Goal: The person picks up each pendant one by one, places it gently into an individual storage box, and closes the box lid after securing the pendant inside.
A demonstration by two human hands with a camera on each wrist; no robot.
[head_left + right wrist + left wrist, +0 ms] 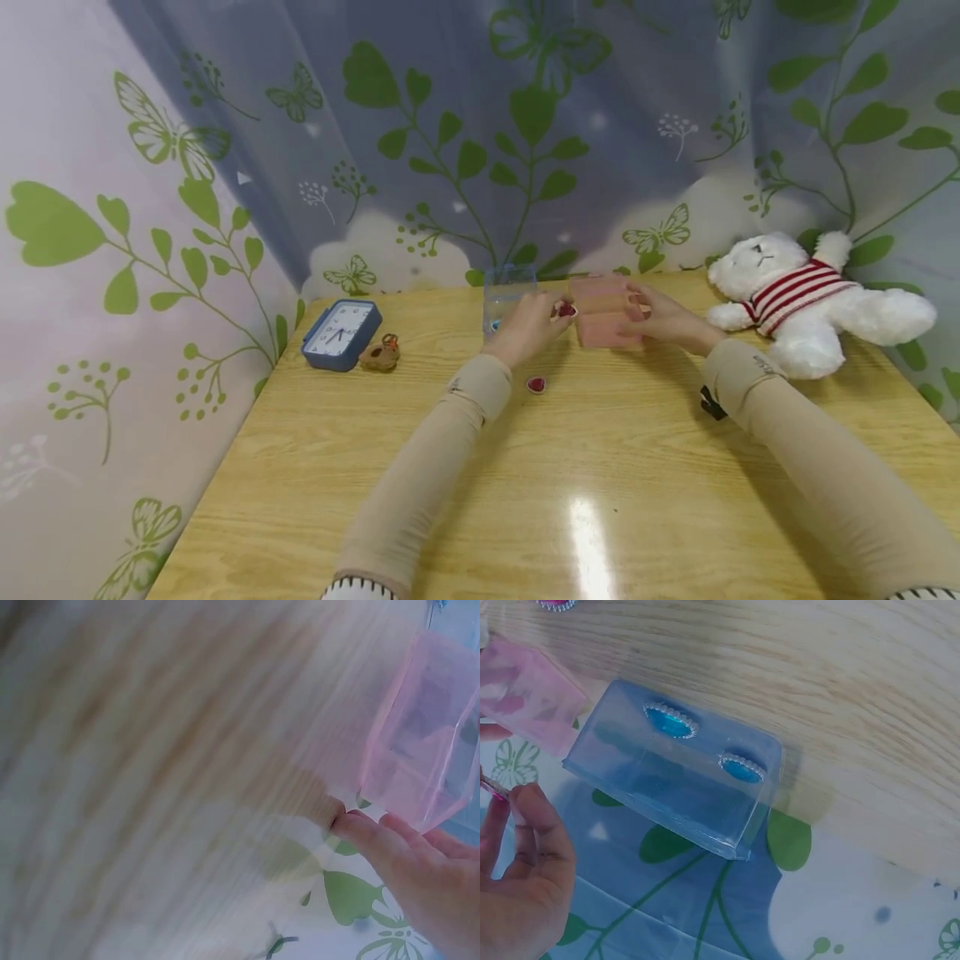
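Note:
My left hand (528, 325) pinches a red gem (564, 310) with a pale beaded rim between thumb and fingertips, close to the left side of a pink see-through box (600, 329). At that box's right end, my right hand (667, 317) rests its loosely extended fingers against the wall. To the left stands a clear blue box (686, 802); two blue gems, a nearer one (671, 722) and another (742, 769), with beaded rims, lie inside it. Another red gem (536, 385) lies on the table in front of the boxes.
A blue clock (341, 335) and a small brown toy (381, 354) sit at the table's left. On the right lies a white teddy bear (802, 300) in a striped top. A patterned curtain (420, 183) hangs right behind the boxes. The wooden table (570, 467) extends toward me.

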